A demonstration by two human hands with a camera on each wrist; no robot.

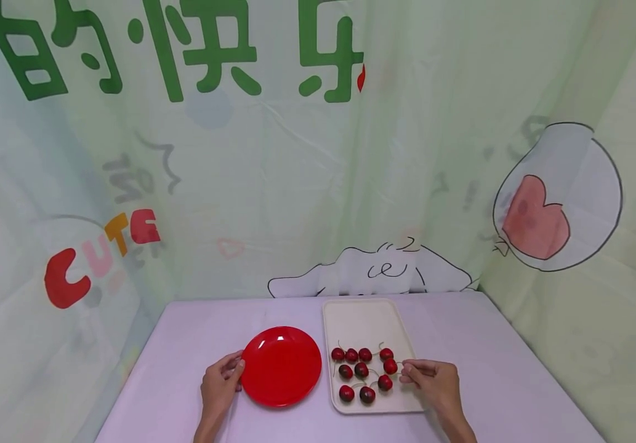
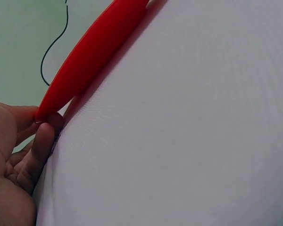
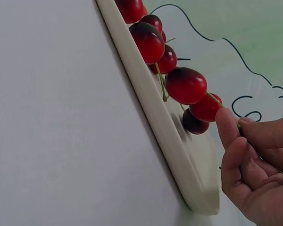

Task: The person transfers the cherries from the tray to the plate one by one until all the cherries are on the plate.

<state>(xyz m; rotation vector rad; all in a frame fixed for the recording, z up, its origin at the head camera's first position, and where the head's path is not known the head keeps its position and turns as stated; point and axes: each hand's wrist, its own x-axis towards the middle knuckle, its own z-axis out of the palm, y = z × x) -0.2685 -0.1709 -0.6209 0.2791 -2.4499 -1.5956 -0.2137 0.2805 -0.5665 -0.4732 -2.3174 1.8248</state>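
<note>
My left hand [image 1: 220, 384] grips the left rim of a round red plate [image 1: 281, 367], thumb on top. In the left wrist view the plate [image 2: 92, 54] appears edge-on, its rim between the thumb and fingers. Over the right side of a cream tray [image 1: 364, 320], my right hand [image 1: 434, 380] pinches the thin green stem of a cherry [image 1: 390, 366] between thumb and forefinger. The right wrist view has this dark red cherry [image 3: 186, 85] hanging off its stem beside the fingertips. Several other stemmed cherries [image 1: 346, 393] lie in the tray's near half.
Plate and tray stand side by side on a pale cloth-covered table [image 1: 495, 357]. A printed light green curtain [image 1: 295, 203] hangs behind the table and down both sides. The tray has a low raised rim.
</note>
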